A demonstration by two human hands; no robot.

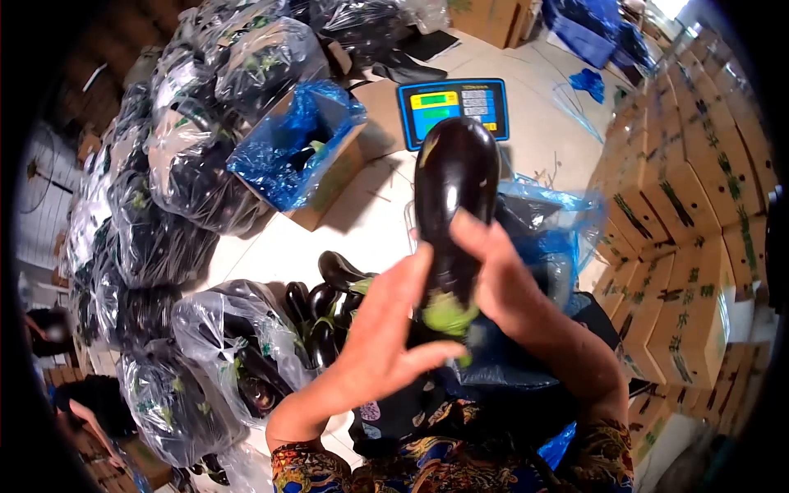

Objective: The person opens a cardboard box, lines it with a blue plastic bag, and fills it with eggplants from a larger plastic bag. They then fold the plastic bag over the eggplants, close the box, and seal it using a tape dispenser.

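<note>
A large, glossy dark purple eggplant (pixel 457 177) is held up in front of me, its green stem end toward my body. My left hand (pixel 382 316) presses its fingers along the left side, with the thumb near the green cap. On the other side, my right hand (pixel 505 275) grips it with the thumb over the skin; its other fingers are mostly hidden. Beneath my right arm lies a blue plastic liner (pixel 567 226). Beyond the eggplant's tip stands a scale display (pixel 452 107) with lit panels. Several loose eggplants (pixel 325 300) lie left of my left hand.
Clear bags of eggplants (pixel 197 164) are piled along the left. A carton (pixel 333 185) with a blue liner stands ahead. Stacked cartons (pixel 666 177) form a wall at right. Another person's arm (pixel 94 423) shows at lower left. A blue crate (pixel 579 37) sits far back.
</note>
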